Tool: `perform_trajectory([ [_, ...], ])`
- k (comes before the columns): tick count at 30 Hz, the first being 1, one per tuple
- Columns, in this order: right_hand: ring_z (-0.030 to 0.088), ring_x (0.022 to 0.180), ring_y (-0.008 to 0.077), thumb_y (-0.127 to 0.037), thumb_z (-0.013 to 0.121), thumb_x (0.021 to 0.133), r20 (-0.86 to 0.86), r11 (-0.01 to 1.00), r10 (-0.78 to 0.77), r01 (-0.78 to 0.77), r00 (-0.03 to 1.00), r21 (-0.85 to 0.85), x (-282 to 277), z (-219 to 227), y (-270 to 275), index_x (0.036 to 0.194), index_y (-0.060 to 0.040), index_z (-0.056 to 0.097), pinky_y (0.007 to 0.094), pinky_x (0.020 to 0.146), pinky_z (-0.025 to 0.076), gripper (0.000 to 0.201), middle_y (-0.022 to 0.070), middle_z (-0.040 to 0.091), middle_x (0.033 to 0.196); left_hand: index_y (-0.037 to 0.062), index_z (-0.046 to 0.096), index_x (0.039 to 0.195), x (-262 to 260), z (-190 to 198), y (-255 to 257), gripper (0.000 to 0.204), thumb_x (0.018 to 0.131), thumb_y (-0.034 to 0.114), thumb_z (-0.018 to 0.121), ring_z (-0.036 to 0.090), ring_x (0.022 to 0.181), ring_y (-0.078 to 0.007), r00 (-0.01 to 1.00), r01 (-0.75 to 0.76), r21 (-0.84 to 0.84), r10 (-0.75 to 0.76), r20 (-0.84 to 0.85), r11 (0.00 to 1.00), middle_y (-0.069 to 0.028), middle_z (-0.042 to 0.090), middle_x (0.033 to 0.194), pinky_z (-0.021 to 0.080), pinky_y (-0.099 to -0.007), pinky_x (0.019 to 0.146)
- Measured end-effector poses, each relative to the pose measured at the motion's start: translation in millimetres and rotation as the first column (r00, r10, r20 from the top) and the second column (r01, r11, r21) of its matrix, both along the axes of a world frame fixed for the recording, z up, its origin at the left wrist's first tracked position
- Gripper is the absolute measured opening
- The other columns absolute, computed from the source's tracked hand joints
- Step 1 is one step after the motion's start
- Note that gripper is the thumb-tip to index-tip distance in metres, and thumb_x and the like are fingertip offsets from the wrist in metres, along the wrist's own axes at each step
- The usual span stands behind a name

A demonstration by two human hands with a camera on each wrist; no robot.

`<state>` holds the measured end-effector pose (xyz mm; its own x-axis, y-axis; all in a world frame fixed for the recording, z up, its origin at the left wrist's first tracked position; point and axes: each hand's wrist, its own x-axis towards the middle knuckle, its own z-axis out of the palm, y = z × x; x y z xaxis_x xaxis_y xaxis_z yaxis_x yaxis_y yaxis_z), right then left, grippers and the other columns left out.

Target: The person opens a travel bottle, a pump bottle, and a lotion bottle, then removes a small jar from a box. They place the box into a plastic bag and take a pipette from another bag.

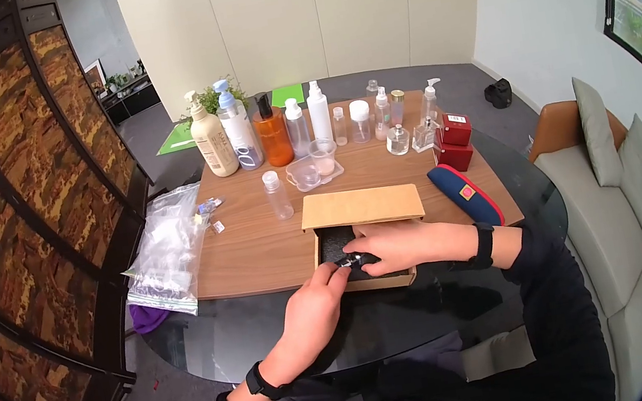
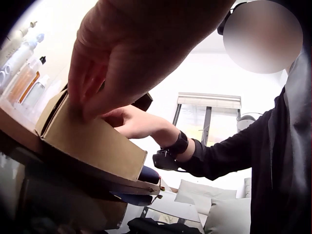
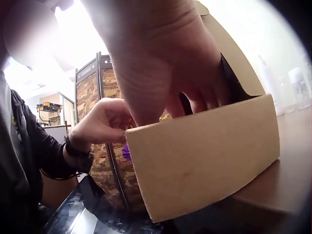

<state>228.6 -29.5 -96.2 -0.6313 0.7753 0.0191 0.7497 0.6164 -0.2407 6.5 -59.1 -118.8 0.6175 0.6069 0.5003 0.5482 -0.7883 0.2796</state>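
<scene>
An open cardboard box (image 1: 362,206) with dark foam padding (image 1: 335,244) inside lies near the front of the wooden board, its flap raised at the back. My right hand (image 1: 398,245) reaches into it from the right and grips a small black object (image 1: 365,259) with a shiny part; its exact kind cannot be told. From the front left, my left hand (image 1: 311,318) pinches the left end of that object with fingertips and thumb. Both wrist views show the hands over the box wall (image 3: 204,161), which hides the object and some of the fingertips.
Pump bottles (image 1: 214,138), an amber bottle (image 1: 272,135) and several small bottles line the board's back. A clear bottle (image 1: 278,196) stands behind the box. Left lies a clear plastic bag (image 1: 166,244); right are a blue pouch (image 1: 465,194) and red boxes (image 1: 454,156).
</scene>
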Motion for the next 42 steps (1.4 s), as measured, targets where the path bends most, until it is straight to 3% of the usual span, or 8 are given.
perform_trajectory([
  [7, 0.058, 0.093, 0.0321, -0.025, 0.069, 0.076, -0.006, 1.000, 0.021, -0.021, 1.000, 0.006, 3, 0, 0, 0.107, -0.0036, 0.059, 0.0403, 0.078, 0.048, 0.039, 0.0146, 0.054, 0.097, 0.0067, 0.062, 0.092, 2, 1, 1, 0.014, 0.079, 0.009, 0.067, 0.064, 0.069, -0.0309, 1.000, -0.016, -0.023, 0.016, -0.017, 1.000, -0.0084, 0.060, 0.085, 0.052, -0.0386, 0.059],
  [19, 0.059, 0.091, 0.0333, -0.020, 0.067, 0.074, -0.032, 0.998, 0.040, -0.041, 0.999, -0.040, 5, -9, -4, 0.111, 0.0010, 0.056, 0.0395, 0.079, 0.048, 0.044, 0.0186, 0.056, 0.095, 0.0083, 0.064, 0.090, 6, 5, -2, 0.013, 0.078, 0.013, 0.069, 0.064, 0.069, -0.0321, 0.998, -0.064, -0.106, 0.061, -0.032, 0.992, -0.0092, 0.063, 0.085, 0.052, -0.0397, 0.058],
  [22, 0.061, 0.083, 0.0339, -0.018, 0.065, 0.075, -0.118, 0.976, -0.086, 0.060, 0.989, -0.212, 2, -25, -7, 0.112, 0.0017, 0.055, 0.0407, 0.074, 0.048, 0.042, 0.0201, 0.058, 0.091, 0.0088, 0.064, 0.088, 7, 5, -2, 0.013, 0.078, 0.014, 0.069, 0.064, 0.069, -0.0319, 0.997, -0.077, -0.106, 0.075, -0.019, 0.991, -0.0089, 0.064, 0.085, 0.052, -0.0399, 0.059],
  [26, 0.061, 0.073, 0.0341, -0.016, 0.061, 0.079, -0.124, 0.958, 0.067, -0.029, 0.990, 0.284, -1, -17, -23, 0.113, 0.0017, 0.052, 0.0403, 0.067, 0.049, 0.039, 0.0200, 0.060, 0.080, 0.0089, 0.065, 0.088, 7, 7, -4, 0.012, 0.077, 0.013, 0.069, 0.064, 0.069, -0.0318, 0.996, -0.078, -0.124, 0.073, -0.042, 0.989, -0.0087, 0.064, 0.084, 0.052, -0.0395, 0.059],
  [30, 0.061, 0.071, 0.0353, -0.018, 0.062, 0.081, -0.112, 0.989, -0.070, 0.054, 0.991, -0.140, 5, -12, -20, 0.115, 0.0003, 0.050, 0.0410, 0.065, 0.047, 0.041, 0.0205, 0.059, 0.078, 0.0089, 0.065, 0.085, 6, 4, -2, 0.011, 0.077, 0.013, 0.070, 0.064, 0.069, -0.0312, 0.998, -0.055, -0.107, 0.055, -0.003, 0.993, -0.0083, 0.064, 0.084, 0.052, -0.0392, 0.059],
  [34, 0.060, 0.071, 0.0360, -0.020, 0.061, 0.078, -0.258, 0.995, -0.002, 0.026, 0.966, 0.092, 9, -19, -19, 0.105, 0.0023, 0.049, 0.0422, 0.066, 0.048, 0.037, 0.0220, 0.059, 0.080, 0.0088, 0.065, 0.084, 6, 6, -1, 0.010, 0.077, 0.013, 0.070, 0.064, 0.069, -0.0308, 0.999, -0.051, -0.108, 0.050, -0.009, 0.993, -0.0079, 0.064, 0.084, 0.052, -0.0390, 0.059],
  [40, 0.060, 0.088, 0.0372, -0.021, 0.058, 0.080, -0.231, 0.956, -0.226, 0.171, 0.946, -0.237, 3, 9, -30, 0.114, 0.0010, 0.046, 0.0434, 0.076, 0.048, 0.043, 0.0246, 0.060, 0.098, 0.0087, 0.065, 0.084, 6, 8, 0, 0.009, 0.077, 0.013, 0.069, 0.064, 0.069, -0.0314, 0.999, -0.053, -0.136, 0.052, -0.010, 0.989, -0.0077, 0.064, 0.084, 0.052, -0.0390, 0.059],
  [42, 0.060, 0.091, 0.0375, -0.022, 0.059, 0.080, -0.284, 0.976, -0.214, 0.194, 0.935, -0.094, 4, 2, -30, 0.116, 0.0004, 0.046, 0.0433, 0.079, 0.048, 0.044, 0.0230, 0.060, 0.099, 0.0086, 0.065, 0.084, 5, 6, 2, 0.008, 0.078, 0.014, 0.068, 0.064, 0.069, -0.0316, 0.999, -0.039, -0.127, 0.040, 0.004, 0.991, -0.0077, 0.064, 0.084, 0.052, -0.0391, 0.059],
])
